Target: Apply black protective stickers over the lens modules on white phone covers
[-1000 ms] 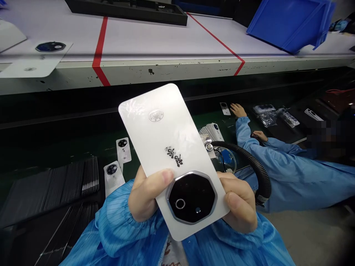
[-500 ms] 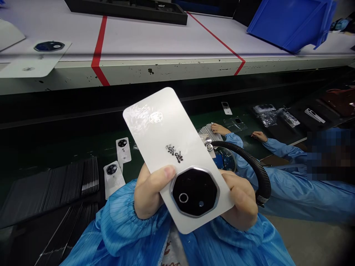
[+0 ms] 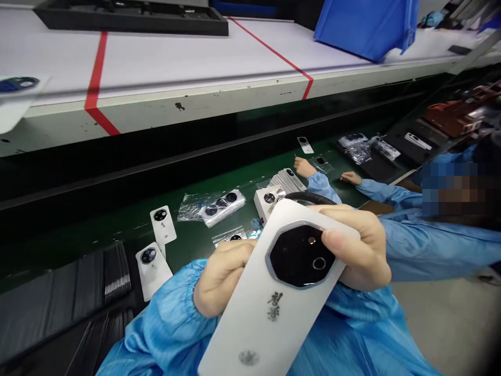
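Observation:
A white phone back cover with a black octagonal camera window is tilted in front of me, camera end up, dark lettering and a round mark below. My right hand grips its upper right corner, the thumb pressed beside the camera window. My left hand is closed at the left edge, its fingertips hidden behind the cover. Beyond my left hand lie two more white covers, one farther off and one nearer. A bagged stack of covers rests on the green surface.
A white shelf edge with red tape crosses above. It bears a black tray and a blue bin. Black slotted racks stand at left. To the right sits a co-worker in blue sleeves, one hand by a fanned cover stack.
The cover has been turned round: its camera end moved from the bottom to the top. My right hand shifted onto that corner with the thumb in front. The view has swung right.

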